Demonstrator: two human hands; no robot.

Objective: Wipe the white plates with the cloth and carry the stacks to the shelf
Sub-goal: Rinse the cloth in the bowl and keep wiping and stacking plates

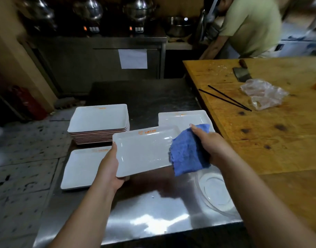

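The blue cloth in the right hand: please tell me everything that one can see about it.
The crumpled blue cloth looks soft and slightly fuzzy, like a microfibre rag. The right hand grips it in a bunch, and its loose end hangs down. It drapes over the right edge of the white rectangular plate, which the left hand holds above the shiny steel table.

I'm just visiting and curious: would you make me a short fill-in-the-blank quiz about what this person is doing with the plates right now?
1. The left hand grips the white plate by its ____ edge.
2. The right hand presses a ____ cloth to that plate.
3. The tall stack of plates rests on the ____ counter.
4. A cleaver lies on the ____ table.

Missing words: left; blue; steel; wooden
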